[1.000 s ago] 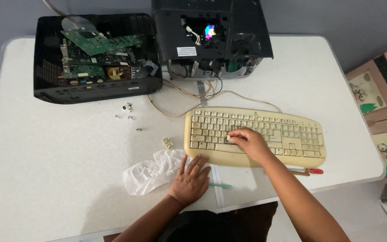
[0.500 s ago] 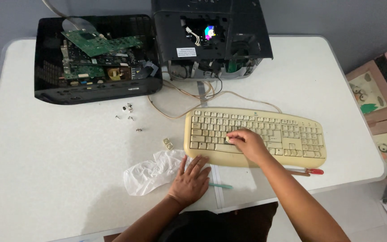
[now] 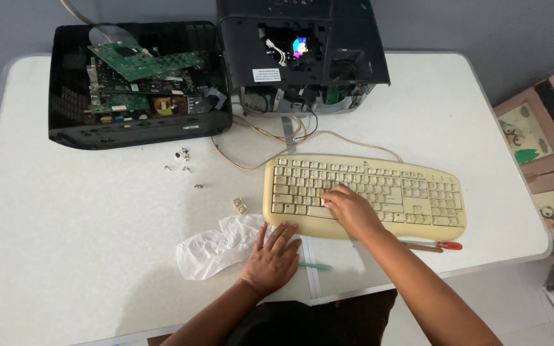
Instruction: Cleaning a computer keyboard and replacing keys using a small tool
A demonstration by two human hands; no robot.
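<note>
Head view: the beige keyboard (image 3: 367,195) lies near the desk's (image 3: 65,256) front edge; the right hand (image 3: 349,211) rests loosely curled on its keys, gripping nothing. The left hand (image 3: 272,259) lies open, flat beside crumpled white plastic (image 3: 216,247).

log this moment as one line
left hand: flat on table, touching crumpled plastic bag | right hand: on beige keyboard keys | green pen beside left hand

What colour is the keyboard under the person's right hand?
Yellowed cream, the keyboard shows best in the head view.
</note>
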